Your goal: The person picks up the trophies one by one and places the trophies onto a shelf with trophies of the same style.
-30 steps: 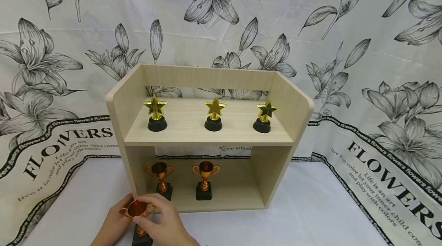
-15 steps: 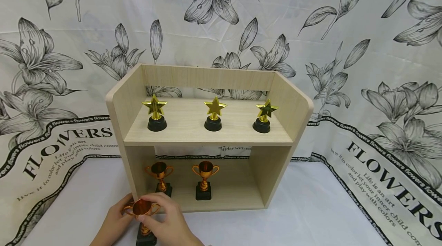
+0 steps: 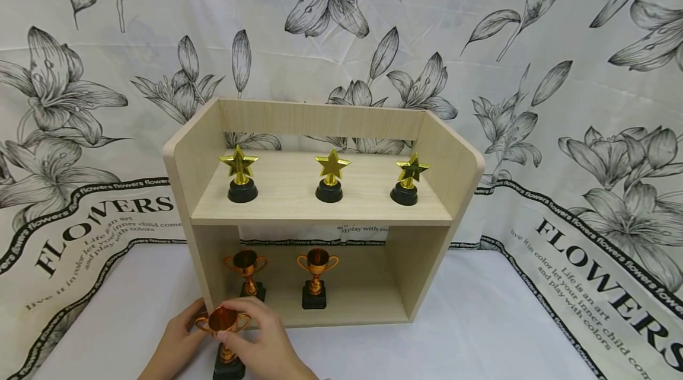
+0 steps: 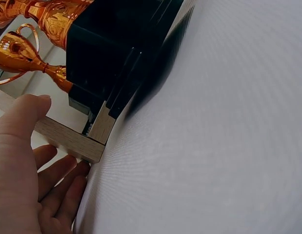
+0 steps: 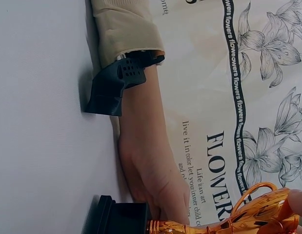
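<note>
My right hand (image 3: 269,341) pinches the rim of a copper-coloured trophy cup (image 3: 221,321), which has two handles and a black square base. That cup is in front of the lower left corner of a wooden shelf (image 3: 373,214). Its base (image 4: 107,48) is close to the white cloth; whether it touches I cannot tell. My left hand (image 3: 178,341) grips the front edge of the shelf's left side panel (image 4: 68,139), thumb on one face and fingers on the other. Two similar cups stand on the lower level, one at the left (image 3: 246,267) and one near the middle (image 3: 317,267).
Three gold star trophies stand along the upper level: left (image 3: 240,169), middle (image 3: 331,172) and right (image 3: 409,175). A flower-printed cloth (image 3: 341,60) hangs behind the shelf. White cloth (image 3: 480,321) covers the table.
My right hand has shifted the trophy cup slightly to the right, mostly in the first half second. The left hand stays at the side panel.
</note>
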`<state>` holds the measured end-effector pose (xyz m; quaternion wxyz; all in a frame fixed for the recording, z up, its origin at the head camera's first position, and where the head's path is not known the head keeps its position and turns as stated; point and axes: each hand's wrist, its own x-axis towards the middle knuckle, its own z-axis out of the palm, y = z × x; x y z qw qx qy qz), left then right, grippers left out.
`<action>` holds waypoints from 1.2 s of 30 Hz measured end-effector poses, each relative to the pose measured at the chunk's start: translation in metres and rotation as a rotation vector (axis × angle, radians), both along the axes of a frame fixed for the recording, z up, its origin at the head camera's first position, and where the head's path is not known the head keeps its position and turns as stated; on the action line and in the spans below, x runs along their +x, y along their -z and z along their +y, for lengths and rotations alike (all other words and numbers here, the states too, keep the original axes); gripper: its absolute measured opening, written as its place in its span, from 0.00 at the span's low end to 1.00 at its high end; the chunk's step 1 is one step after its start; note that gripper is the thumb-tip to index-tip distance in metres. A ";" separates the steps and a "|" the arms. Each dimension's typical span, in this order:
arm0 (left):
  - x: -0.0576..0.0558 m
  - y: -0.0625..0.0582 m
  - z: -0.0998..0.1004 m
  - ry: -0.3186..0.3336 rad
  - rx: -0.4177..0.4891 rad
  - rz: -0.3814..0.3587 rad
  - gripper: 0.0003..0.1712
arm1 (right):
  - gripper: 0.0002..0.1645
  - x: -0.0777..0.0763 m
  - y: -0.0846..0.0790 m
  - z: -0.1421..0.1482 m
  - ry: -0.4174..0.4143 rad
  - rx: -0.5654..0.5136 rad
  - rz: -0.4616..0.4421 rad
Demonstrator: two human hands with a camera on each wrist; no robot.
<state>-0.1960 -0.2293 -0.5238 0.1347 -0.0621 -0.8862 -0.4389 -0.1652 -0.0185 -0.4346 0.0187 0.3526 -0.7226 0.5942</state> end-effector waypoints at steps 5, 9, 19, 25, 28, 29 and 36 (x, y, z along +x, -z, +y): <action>0.000 -0.001 0.000 -0.001 -0.005 -0.009 0.27 | 0.23 0.000 0.000 0.001 -0.001 -0.001 -0.032; 0.000 -0.001 0.001 -0.004 -0.007 -0.016 0.28 | 0.22 0.000 0.000 0.002 0.004 -0.001 -0.034; 0.000 0.000 0.001 0.001 0.017 -0.009 0.28 | 0.21 -0.001 0.003 0.002 0.000 -0.002 -0.013; 0.000 0.002 0.001 0.018 0.052 0.012 0.27 | 0.22 0.000 0.002 0.005 0.003 0.003 -0.039; 0.000 0.002 0.001 0.021 0.053 0.021 0.27 | 0.21 0.000 0.002 0.006 0.005 0.001 -0.030; 0.000 0.001 0.001 0.022 0.053 0.022 0.27 | 0.21 0.000 0.002 0.007 0.005 0.000 -0.028; -0.001 0.003 0.001 0.022 0.060 0.000 0.28 | 0.21 0.000 0.001 0.009 0.007 0.000 -0.022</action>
